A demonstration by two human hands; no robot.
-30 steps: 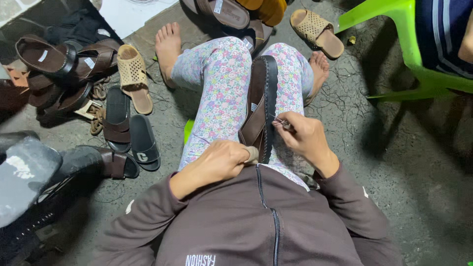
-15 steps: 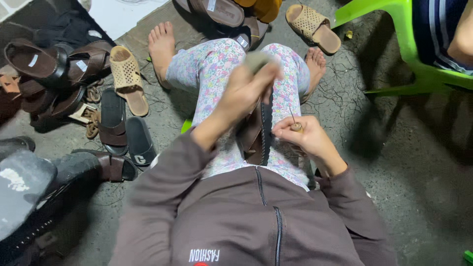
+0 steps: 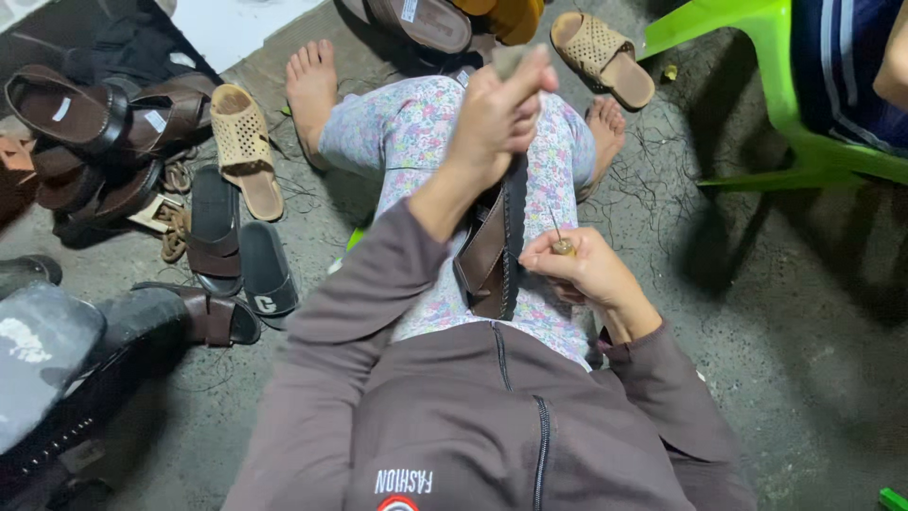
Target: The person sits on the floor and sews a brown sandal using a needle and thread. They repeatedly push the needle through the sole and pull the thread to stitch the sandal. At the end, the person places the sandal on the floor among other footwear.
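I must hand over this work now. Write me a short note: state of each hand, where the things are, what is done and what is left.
Left hand: raised above the knees, fist closed on a small grey object; what it is cannot be told.
Right hand: closed on a wooden-handled awl, tip up, beside the sandal.
Brown sandal: lies on the lap along the legs, sole edge up, a line of stitches visible along it.
Done: part of the sole edge looks stitched; how far is hidden by the left arm.
Left: probably the rest of the seam.
Around: more sandals on the floor to the left, green plastic chair to the right.
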